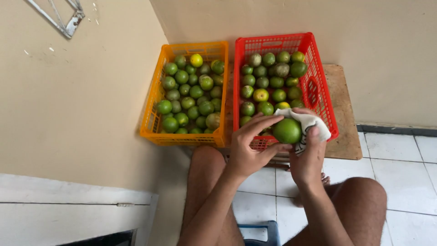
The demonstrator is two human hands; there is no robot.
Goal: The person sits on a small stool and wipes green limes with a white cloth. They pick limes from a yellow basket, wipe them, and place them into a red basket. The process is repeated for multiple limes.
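Observation:
My left hand [250, 146] grips a round green citrus fruit [287, 130] between thumb and fingers, just in front of the red crate. My right hand [308, 157] holds a white cloth [309, 122] that wraps the fruit's far and right side. The red plastic crate [324, 86] behind them holds several green fruits, a few yellowish. To its left stands an orange plastic crate [150, 123], also filled with several green fruits.
Both crates rest on a low wooden board [342, 114] set into a corner of beige walls. My bare knees frame a white tiled floor [400, 155]. A blue stool edge [264, 230] shows below. A white ledge [68, 200] lies at the lower left.

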